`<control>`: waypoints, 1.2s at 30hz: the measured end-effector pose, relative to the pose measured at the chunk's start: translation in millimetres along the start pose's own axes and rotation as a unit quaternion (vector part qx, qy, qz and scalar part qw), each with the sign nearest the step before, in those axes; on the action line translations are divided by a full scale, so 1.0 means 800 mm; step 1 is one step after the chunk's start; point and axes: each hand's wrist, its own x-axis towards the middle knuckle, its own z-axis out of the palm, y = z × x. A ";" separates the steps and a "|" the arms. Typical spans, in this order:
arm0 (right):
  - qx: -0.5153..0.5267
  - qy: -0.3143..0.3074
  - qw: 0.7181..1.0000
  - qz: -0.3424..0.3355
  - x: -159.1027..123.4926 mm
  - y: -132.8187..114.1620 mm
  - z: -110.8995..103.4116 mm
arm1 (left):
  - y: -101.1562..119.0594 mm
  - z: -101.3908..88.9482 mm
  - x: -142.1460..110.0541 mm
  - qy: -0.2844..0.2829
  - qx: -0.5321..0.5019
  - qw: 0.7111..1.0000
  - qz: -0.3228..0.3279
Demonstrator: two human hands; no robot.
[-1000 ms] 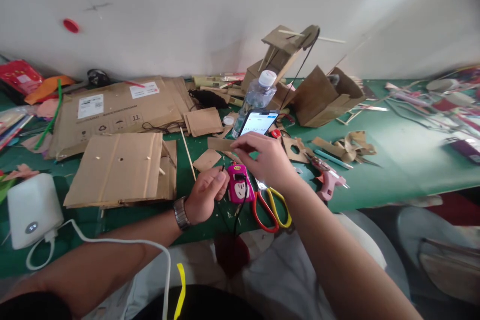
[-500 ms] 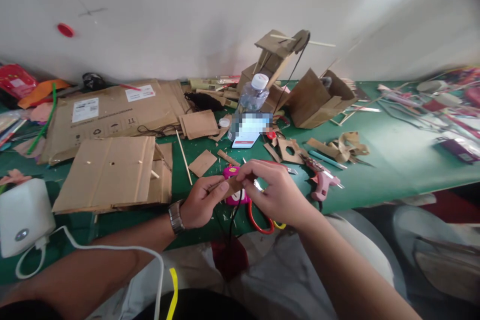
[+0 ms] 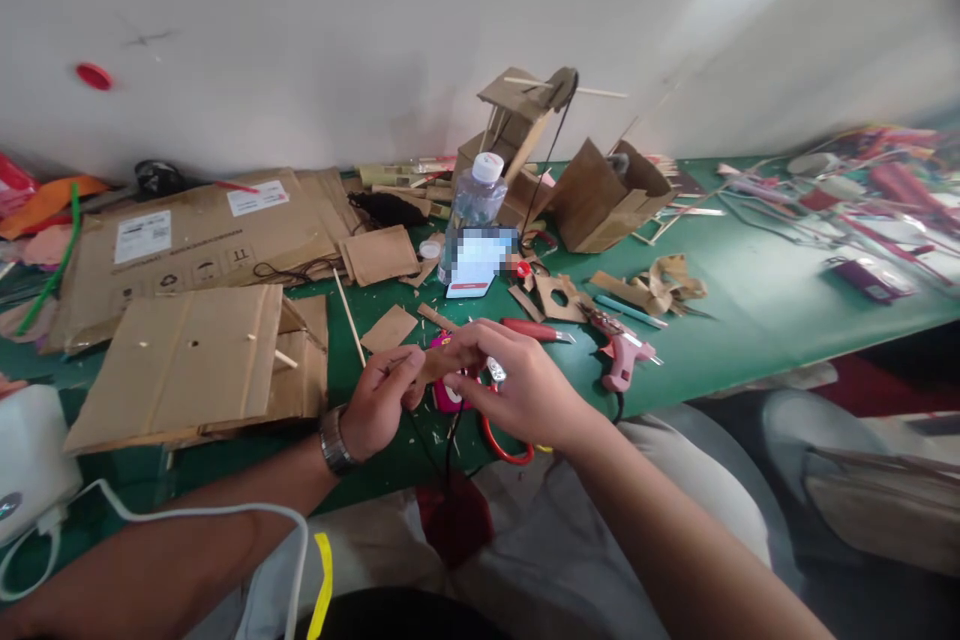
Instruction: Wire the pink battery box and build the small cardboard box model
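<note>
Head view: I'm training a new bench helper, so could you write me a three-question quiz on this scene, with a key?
1. True or false: the pink glue gun lies on the green table.
2. What stands right behind the phone? A) a mug B) a clear bottle C) a lamp
3. What do the left hand and the right hand hold between them?

Key: 1. True. 2. B. 3. A brown cardboard strip.
</note>
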 end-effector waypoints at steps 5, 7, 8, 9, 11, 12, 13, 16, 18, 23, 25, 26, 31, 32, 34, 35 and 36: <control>-0.019 0.023 0.999 -0.011 0.006 0.001 0.007 | 0.015 0.009 0.001 -0.002 -0.066 0.998 -0.002; -0.034 0.033 0.999 -0.017 0.008 0.002 0.010 | 0.016 0.009 0.001 -0.010 -0.076 0.997 -0.002; -0.040 0.036 0.998 -0.017 0.009 0.003 0.012 | 0.016 0.009 0.001 -0.015 -0.078 0.997 -0.005; -0.046 0.043 0.998 -0.014 0.009 0.004 0.014 | 0.016 0.008 0.001 -0.022 -0.078 0.997 -0.010; -0.054 0.073 0.996 0.002 0.013 0.007 0.016 | 0.014 0.007 0.000 -0.050 -0.073 0.996 -0.015; -0.059 0.094 0.994 0.014 0.017 0.009 0.016 | 0.013 0.007 0.000 -0.070 -0.068 0.995 -0.013; -0.067 0.112 0.991 0.026 0.021 0.011 0.016 | 0.012 0.006 0.000 -0.093 -0.060 0.994 -0.011; -0.105 0.107 0.987 0.060 0.046 0.014 0.013 | 0.008 0.004 0.001 -0.152 -0.038 0.988 0.001; -0.133 0.051 0.987 0.070 0.070 0.013 0.012 | 0.006 0.002 0.002 -0.178 -0.023 0.984 0.007; -0.295 -0.117 0.948 0.014 0.143 -0.001 0.032 | 0.021 0.003 0.002 -0.229 0.078 0.970 0.003; -0.328 -0.148 0.933 -0.008 0.173 -0.003 0.048 | 0.030 0.006 0.001 -0.248 0.117 0.962 -0.004; -0.334 -0.162 0.928 -0.016 0.188 -0.003 0.056 | 0.034 0.008 0.000 -0.256 0.129 0.958 -0.007; -0.375 -0.251 0.892 -0.023 0.251 0.005 0.097 | 0.035 0.012 0.000 -0.244 0.130 0.961 -0.034; -0.385 -0.260 0.886 -0.016 0.260 0.007 0.104 | 0.033 0.011 0.001 -0.239 0.124 0.962 -0.035; -0.402 -0.268 0.875 -0.002 0.272 0.009 0.114 | 0.030 0.011 0.003 -0.235 0.114 0.965 -0.034; -0.409 -0.270 0.872 0.002 0.276 0.010 0.117 | 0.029 0.010 0.003 -0.234 0.109 0.965 -0.034; -0.415 -0.270 0.869 0.004 0.278 0.011 0.119 | 0.029 0.010 0.003 -0.232 0.104 0.967 -0.034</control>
